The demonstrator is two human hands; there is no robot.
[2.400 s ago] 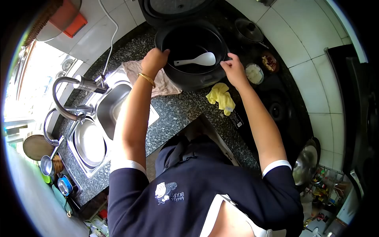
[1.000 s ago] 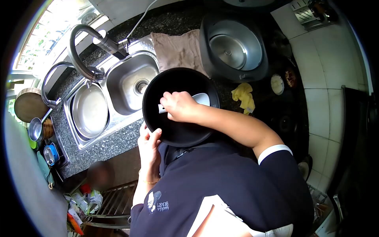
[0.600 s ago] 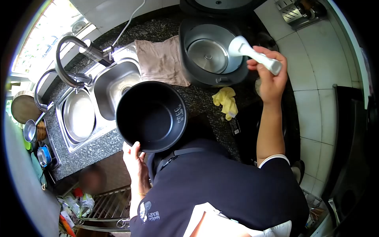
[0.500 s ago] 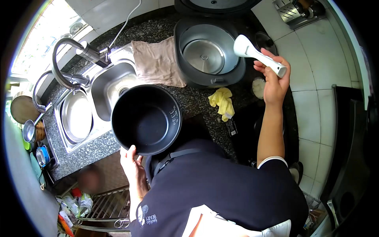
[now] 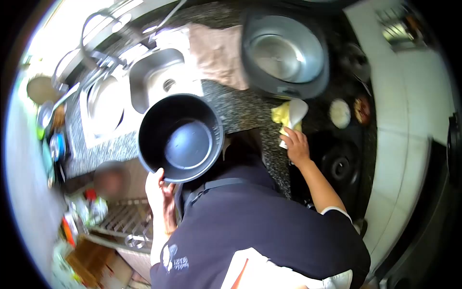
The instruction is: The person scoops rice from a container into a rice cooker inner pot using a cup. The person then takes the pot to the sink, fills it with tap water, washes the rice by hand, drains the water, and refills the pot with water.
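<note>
My left hand (image 5: 162,195) grips the rim of a black rice cooker inner pot (image 5: 190,144), thumb over the edge. The pot is tilted toward me, and I see nothing inside but its bare bottom. In my right hand (image 5: 298,148) is a white rice paddle (image 5: 298,111), fingers closed round its handle. The paddle's head lies over a crumpled yellow cloth (image 5: 280,115) on the counter; whether it rests on it I cannot tell. Behind them stands the grey rice cooker body (image 5: 285,89), lid up, with its metal heating plate showing.
At left is a steel sink (image 5: 139,94) with a faucet (image 5: 84,36) and a round pan (image 5: 106,103) in it. A brown towel (image 5: 219,55) lies beside the cooker. Right of it are a white round item (image 5: 340,113), a reddish one (image 5: 362,110) and a black stove (image 5: 339,166).
My right hand has lowered the rice paddle from beside the cooker to the yellow cloth. My left hand still holds the pot. The camera view has shifted and blurred.
</note>
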